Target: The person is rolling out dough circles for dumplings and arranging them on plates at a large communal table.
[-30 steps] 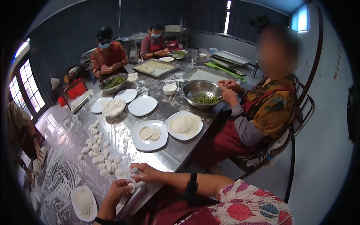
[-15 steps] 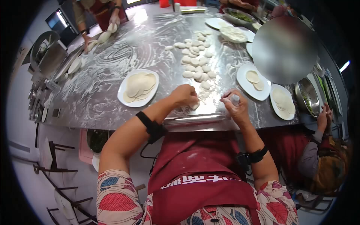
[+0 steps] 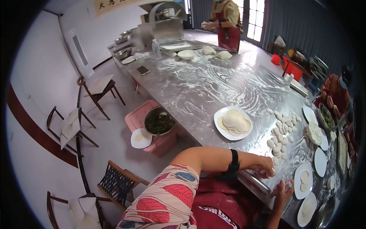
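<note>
At the table's near edge, my left hand (image 3: 264, 167) is closed, with a bit of pale dough showing at its fingertips. Close by on the right, my right hand (image 3: 283, 191) is curled round a whitish thing whose kind is hidden. Small dough pieces (image 3: 282, 133) lie in a floury cluster just beyond both hands. A silver bar (image 3: 256, 184) runs along the table edge below my left hand. Flat round dough wrappers (image 3: 234, 121) are stacked on a white plate (image 3: 222, 133) farther left. Another white plate (image 3: 299, 182) right of my right hand bears a few wrappers.
The floury metal table (image 3: 190, 101) carries a phone (image 3: 143, 70), a bottle (image 3: 156, 49) and dough lumps (image 3: 224, 55). A bowl of chopped greens (image 3: 159, 123) sits on a pink bin (image 3: 142, 110). Chairs (image 3: 102, 91) stand left. A co-worker (image 3: 228, 24) stands at the back.
The view has swung left, so the chairs and pink bin show more. Both hands now appear farther right and stay near the table edge. The co-worker at the back has straightened up, away from the dough.
</note>
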Action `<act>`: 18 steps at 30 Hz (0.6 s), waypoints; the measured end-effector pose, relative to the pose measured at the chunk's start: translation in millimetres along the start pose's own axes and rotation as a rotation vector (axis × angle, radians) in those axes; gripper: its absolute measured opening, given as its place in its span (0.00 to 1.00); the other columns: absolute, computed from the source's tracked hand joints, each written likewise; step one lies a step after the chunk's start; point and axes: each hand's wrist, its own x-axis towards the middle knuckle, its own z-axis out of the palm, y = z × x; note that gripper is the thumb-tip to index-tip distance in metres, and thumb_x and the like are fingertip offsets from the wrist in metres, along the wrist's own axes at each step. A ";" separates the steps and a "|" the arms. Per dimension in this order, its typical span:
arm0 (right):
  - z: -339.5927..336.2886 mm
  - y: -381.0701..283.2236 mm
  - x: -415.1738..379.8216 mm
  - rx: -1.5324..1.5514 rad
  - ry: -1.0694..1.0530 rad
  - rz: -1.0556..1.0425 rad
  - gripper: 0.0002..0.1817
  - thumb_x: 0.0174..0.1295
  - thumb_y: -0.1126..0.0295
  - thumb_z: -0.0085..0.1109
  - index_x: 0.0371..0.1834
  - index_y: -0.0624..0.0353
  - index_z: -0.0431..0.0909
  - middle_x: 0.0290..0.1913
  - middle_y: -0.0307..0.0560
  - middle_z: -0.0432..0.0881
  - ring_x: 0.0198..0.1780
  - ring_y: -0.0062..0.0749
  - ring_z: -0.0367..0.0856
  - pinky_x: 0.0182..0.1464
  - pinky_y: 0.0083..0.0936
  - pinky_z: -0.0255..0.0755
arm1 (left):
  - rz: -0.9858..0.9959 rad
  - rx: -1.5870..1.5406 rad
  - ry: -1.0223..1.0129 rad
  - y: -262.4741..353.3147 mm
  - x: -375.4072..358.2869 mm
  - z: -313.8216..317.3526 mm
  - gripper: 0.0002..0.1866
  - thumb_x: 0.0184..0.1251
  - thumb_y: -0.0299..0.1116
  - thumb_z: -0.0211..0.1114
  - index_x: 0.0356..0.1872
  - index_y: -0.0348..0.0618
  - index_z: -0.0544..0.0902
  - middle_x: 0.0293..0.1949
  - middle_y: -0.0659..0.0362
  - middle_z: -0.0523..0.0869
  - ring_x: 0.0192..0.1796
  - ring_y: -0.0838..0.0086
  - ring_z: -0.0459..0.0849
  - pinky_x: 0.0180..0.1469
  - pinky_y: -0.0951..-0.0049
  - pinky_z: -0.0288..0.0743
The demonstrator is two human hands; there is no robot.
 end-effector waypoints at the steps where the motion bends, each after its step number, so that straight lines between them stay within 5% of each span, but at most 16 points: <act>1: 0.2 -0.3 -0.4 -0.002 -0.001 -0.005 0.09 0.62 0.73 0.56 0.37 0.58 0.64 0.20 0.42 0.71 0.16 0.23 0.69 0.18 0.18 0.66 | 0.044 0.068 -0.011 -7.3 10.2 -4.3 0.06 0.51 0.23 0.65 0.19 0.37 0.76 0.17 0.58 0.78 0.18 0.74 0.77 0.20 0.75 0.70; 8: 2.5 -4.3 -3.0 -0.007 0.022 -0.008 0.09 0.62 0.71 0.57 0.35 0.58 0.65 0.20 0.42 0.71 0.18 0.21 0.69 0.20 0.16 0.65 | 0.141 0.302 0.238 -13.3 19.4 -3.4 0.09 0.50 0.18 0.59 0.34 0.36 0.74 0.20 0.54 0.78 0.23 0.69 0.83 0.17 0.68 0.76; 11: 3.5 -6.1 -3.3 -0.040 0.027 -0.024 0.10 0.62 0.71 0.58 0.35 0.58 0.65 0.20 0.42 0.71 0.18 0.21 0.69 0.20 0.16 0.65 | 0.145 0.471 0.123 -14.5 22.9 -8.8 0.10 0.46 0.19 0.62 0.33 0.37 0.77 0.21 0.52 0.80 0.24 0.65 0.84 0.22 0.67 0.78; 14: 5.4 -11.2 -5.7 -0.070 0.021 -0.043 0.10 0.62 0.70 0.58 0.35 0.58 0.65 0.20 0.42 0.71 0.18 0.21 0.69 0.21 0.16 0.65 | 0.429 1.133 0.187 -17.5 21.5 -11.9 0.13 0.42 0.23 0.65 0.34 0.38 0.80 0.24 0.49 0.82 0.28 0.60 0.85 0.30 0.65 0.79; 15: 6.8 -12.3 -5.9 -0.070 0.026 -0.045 0.10 0.62 0.70 0.57 0.35 0.58 0.65 0.20 0.42 0.71 0.18 0.21 0.69 0.21 0.16 0.65 | 0.377 1.187 0.206 -11.9 9.9 -8.4 0.11 0.41 0.26 0.66 0.31 0.38 0.81 0.27 0.46 0.82 0.32 0.57 0.85 0.36 0.63 0.78; 18: 6.8 -11.8 -6.3 -0.055 0.032 -0.046 0.10 0.62 0.70 0.57 0.35 0.59 0.65 0.20 0.43 0.71 0.18 0.21 0.69 0.21 0.16 0.65 | 0.636 1.444 0.338 -33.4 15.6 -16.6 0.08 0.43 0.27 0.65 0.28 0.38 0.80 0.27 0.47 0.81 0.34 0.57 0.84 0.36 0.60 0.77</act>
